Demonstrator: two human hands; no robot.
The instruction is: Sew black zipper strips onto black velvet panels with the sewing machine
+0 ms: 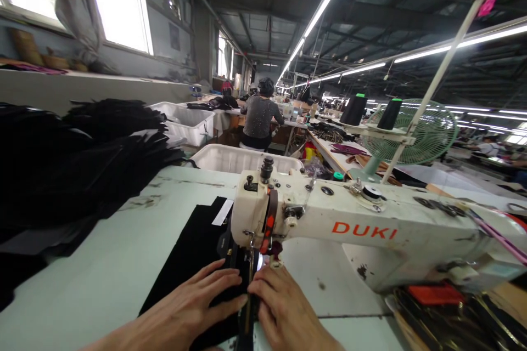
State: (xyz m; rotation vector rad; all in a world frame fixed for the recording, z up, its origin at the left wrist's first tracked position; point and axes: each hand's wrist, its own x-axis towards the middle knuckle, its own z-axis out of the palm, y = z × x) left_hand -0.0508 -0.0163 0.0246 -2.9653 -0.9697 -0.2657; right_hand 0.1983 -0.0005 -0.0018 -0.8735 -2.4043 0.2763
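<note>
Black fabric [192, 249] lies matte, flat under outspread left hand [193, 306] and right hand [284, 310].

Daylight burns the windows [117, 3] at ten o'clock to blank white, and ceiling tube lights [325, 0] streak from twelve toward three o'clock with hard glare. The pale surface [102, 274] is bright and even, with soft shadow under the sewing machine [370, 230]. The black cloth [193, 247] at six o'clock reads as one flat dark patch. Straight lines bow toward the edges; the far hall [486, 137] is hazy and soft.
</note>
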